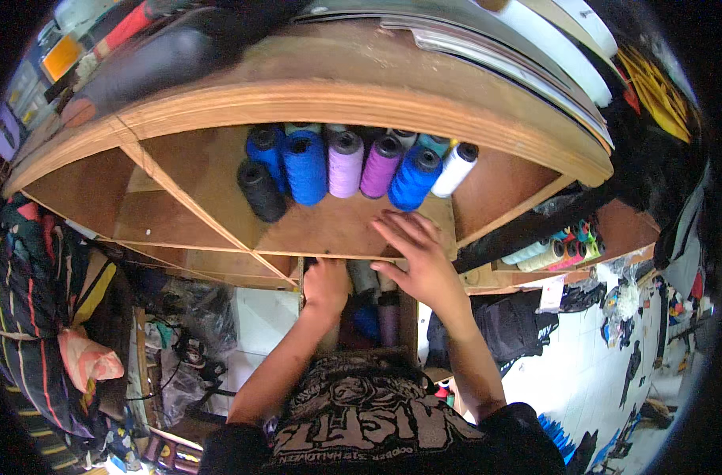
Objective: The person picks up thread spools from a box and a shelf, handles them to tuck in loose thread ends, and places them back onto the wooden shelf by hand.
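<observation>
My left hand [327, 286] is closed at the front edge of a wooden shelf [353, 233], above an open box [409, 321] against my body. What its curled fingers hold, if anything, is hidden. Over the shelf front my right hand [418, 257] spreads its fingers, the tips near the spools and nothing in its grasp. Thread spools stand in the compartment: a black spool [261, 191], a blue spool [305, 170], a lilac spool [346, 166], a purple spool [381, 168], another blue spool [415, 179] and a white spool [455, 170]. Below my hands, the box holds grey and purple spools [388, 318], partly shaded.
A slanting wooden divider [194, 206] splits the shelf on the left. Papers and rolls [527, 79] lie on its top. More coloured spools [559, 249] stand at right. Striped cloth [40, 317] hangs at left, and a black bag-like item [495, 328] lies at right.
</observation>
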A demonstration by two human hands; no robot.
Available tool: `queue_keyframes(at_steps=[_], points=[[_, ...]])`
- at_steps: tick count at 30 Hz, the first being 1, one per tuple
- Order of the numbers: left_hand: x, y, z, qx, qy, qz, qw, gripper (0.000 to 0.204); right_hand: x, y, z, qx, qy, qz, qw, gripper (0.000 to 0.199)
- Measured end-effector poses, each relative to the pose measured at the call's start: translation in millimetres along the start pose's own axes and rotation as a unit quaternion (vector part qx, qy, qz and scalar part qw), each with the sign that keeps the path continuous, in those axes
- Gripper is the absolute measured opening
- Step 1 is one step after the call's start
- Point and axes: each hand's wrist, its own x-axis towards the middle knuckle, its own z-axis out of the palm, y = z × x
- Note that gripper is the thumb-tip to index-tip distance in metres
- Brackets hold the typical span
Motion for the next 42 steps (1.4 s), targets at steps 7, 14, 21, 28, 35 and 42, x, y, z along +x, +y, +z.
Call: queue_keyframes(at_steps=[7,14,21,28,35,42], points=[[-1,-2,-4,0.011,-0.005,0.000,1.000,0.022,-39,17,23,-0.024,0.028,-0.055,0.998,0.036],[3,-4,5,-0.042,-0.035,-0.034,0.998,0.026,-78,21,-30,0.076,-0.006,0.155,0.985,0.011],[0,-2,4,-0.029,0.050,0.024,0.998,0.019,-126,64,-78,-0.093,-0.138,0.379,0.910,0.035],[-11,0,-6,-0.115,0.085,-0.034,0.989,0.046,-96,36,-72,0.104,-0.098,0.457,0.878,0.039],[-86,-22,-70,-0.341,0.039,0.028,0.939,0.063,-81,-7,6,0.353,-0.219,0.305,0.857,0.043],[-108,-69,-68,-0.810,-0.095,-0.045,0.577,0.060,-55,-21,12,0.462,-0.239,0.319,0.792,0.057]])
